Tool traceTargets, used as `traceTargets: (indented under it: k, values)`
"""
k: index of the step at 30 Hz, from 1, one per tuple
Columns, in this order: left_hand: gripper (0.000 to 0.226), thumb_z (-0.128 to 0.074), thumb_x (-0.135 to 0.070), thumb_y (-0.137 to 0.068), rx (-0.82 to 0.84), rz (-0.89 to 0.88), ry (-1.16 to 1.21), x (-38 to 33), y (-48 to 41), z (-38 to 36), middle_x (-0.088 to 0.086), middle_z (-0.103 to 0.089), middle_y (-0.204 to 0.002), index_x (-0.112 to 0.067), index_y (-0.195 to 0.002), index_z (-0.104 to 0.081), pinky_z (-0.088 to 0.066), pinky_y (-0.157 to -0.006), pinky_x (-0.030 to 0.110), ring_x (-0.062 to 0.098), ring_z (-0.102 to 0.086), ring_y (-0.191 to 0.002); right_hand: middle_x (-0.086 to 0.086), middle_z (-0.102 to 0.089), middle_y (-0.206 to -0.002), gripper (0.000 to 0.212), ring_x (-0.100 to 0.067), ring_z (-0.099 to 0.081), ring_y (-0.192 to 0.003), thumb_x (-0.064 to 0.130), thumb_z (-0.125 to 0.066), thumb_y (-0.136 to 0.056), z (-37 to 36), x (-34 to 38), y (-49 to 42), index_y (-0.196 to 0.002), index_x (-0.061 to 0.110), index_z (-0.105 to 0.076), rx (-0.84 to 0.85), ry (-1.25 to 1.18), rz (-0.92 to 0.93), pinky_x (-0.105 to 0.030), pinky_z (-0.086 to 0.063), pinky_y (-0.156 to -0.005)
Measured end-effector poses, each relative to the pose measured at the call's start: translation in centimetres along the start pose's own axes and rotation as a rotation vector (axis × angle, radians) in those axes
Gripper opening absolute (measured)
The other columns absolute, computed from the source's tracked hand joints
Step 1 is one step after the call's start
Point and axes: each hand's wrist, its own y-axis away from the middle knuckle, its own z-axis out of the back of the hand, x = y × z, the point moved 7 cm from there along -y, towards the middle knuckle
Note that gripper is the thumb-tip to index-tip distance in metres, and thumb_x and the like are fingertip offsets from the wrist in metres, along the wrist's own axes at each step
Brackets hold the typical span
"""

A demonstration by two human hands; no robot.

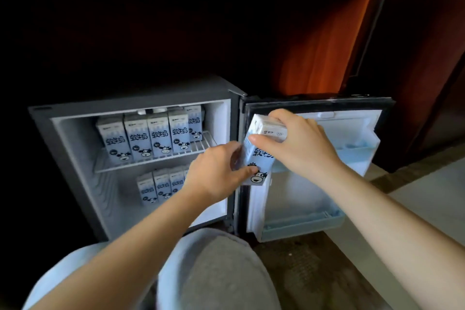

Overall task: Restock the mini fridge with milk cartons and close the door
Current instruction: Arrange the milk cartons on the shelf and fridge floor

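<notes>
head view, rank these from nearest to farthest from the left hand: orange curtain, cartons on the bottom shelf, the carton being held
1. Held carton: in the left hand grip, in front of the open door.
2. Bottom-shelf cartons: inside, just left of that wrist.
3. Orange curtain: up behind the door, to the right.

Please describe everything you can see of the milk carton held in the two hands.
The milk carton is a tall rectangular box, pale blue and white, seemingly coated paperboard. Its front carries dark Chinese characters and a cartoon cow face near the bottom. Held in the air, it tilts slightly, top to the right, before the hinge side of the open fridge door. The right hand grips its top from above; the left hand holds its lower left side, thumb on the front.
</notes>
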Motion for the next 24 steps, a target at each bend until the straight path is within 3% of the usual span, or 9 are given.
traceTargets:
  k: [6, 10, 12, 15, 19, 22, 24]
  values:
    - [0.028, -0.066, -0.041, -0.082, -0.084, 0.127, 0.03, 4.3, -0.1, 3.1, -0.01, -0.062, -0.083, -0.016, -0.085, -0.055, -0.054, -0.073, 0.033, 0.01, -0.061, -0.082, -0.002, -0.056, -0.097, 0.046, -0.026, -0.049, -0.097, 0.059, -0.06, -0.076, -2.9, 4.7, -3.2, -0.098, 0.02, -0.054, 0.039, 0.047, 0.02, -0.032, -0.037, -0.067]
    - [0.024, -0.065, -0.038, -0.083, -0.134, 0.271, 0.059, 7.7, -0.9, 3.0, -0.009, -0.063, -0.093, -0.016, -0.086, -0.054, -0.055, -0.072, 0.034, 0.013, -0.062, -0.085, -0.008, -0.056, -0.113, 0.055, -0.031, -0.05, -0.108, 0.055, -0.061, -0.079, -5.3, 6.4, -5.0, -0.117, 0.017, -0.051, 0.073, 0.095, 0.014, -0.032, -0.036, -0.074]
    - [0.021, -0.064, -0.038, -0.084, -0.166, 0.345, 0.053, 9.5, -1.3, 2.7, -0.01, -0.063, -0.096, -0.019, -0.085, -0.054, -0.054, -0.069, 0.032, 0.013, -0.06, -0.085, -0.006, -0.058, -0.106, 0.053, -0.029, -0.052, -0.095, 0.053, -0.062, -0.08, -7.0, 6.9, -6.2, -0.115, 0.015, -0.051, 0.09, 0.111, 0.006, -0.029, -0.036, -0.068]
    - [0.019, -0.061, -0.038, -0.086, -0.169, 0.445, 0.098, 11.9, -1.8, 1.8, -0.013, -0.06, -0.098, -0.022, -0.095, -0.057, -0.05, -0.073, 0.028, 0.013, -0.059, -0.09, -0.002, -0.053, -0.088, 0.047, -0.024, -0.046, -0.078, 0.05, -0.062, -0.079, -9.4, 7.3, -8.2, -0.105, 0.013, -0.052, 0.095, 0.147, -0.016, -0.028, -0.035, -0.061]
    - [0.023, -0.062, -0.033, -0.087, -0.115, 0.453, 0.217, 14.1, -3.2, -0.1, -0.002, -0.066, -0.103, -0.014, -0.1, -0.056, -0.053, -0.076, 0.034, 0.017, -0.062, -0.088, -0.003, -0.051, -0.083, 0.043, -0.029, -0.053, -0.087, 0.045, -0.062, -0.079, -12.4, 6.7, -10.4, -0.101, 0.011, -0.05, 0.076, 0.168, -0.052, -0.029, -0.036, -0.062]
    - [0.033, -0.063, -0.031, -0.087, -0.036, 0.426, 0.25, 14.9, -4.1, -1.6, 0.001, -0.063, -0.114, -0.012, -0.112, -0.054, -0.045, -0.076, 0.026, 0.016, -0.057, -0.095, -0.009, -0.061, -0.092, 0.042, -0.033, -0.057, -0.095, 0.043, -0.061, -0.079, -14.3, 5.4, -11.5, -0.101, 0.01, -0.049, 0.046, 0.168, -0.09, -0.029, -0.037, -0.062]
    - [0.042, -0.06, -0.029, -0.089, 0.004, 0.415, 0.281, 15.5, -4.4, -2.5, 0.003, -0.058, -0.126, -0.012, -0.126, -0.05, -0.044, -0.086, 0.025, 0.018, -0.054, -0.113, -0.012, -0.064, -0.102, 0.044, -0.034, -0.058, -0.098, 0.043, -0.061, -0.08, -15.1, 4.7, -12.1, -0.105, 0.009, -0.049, 0.018, 0.172, -0.107, -0.029, -0.038, -0.063]
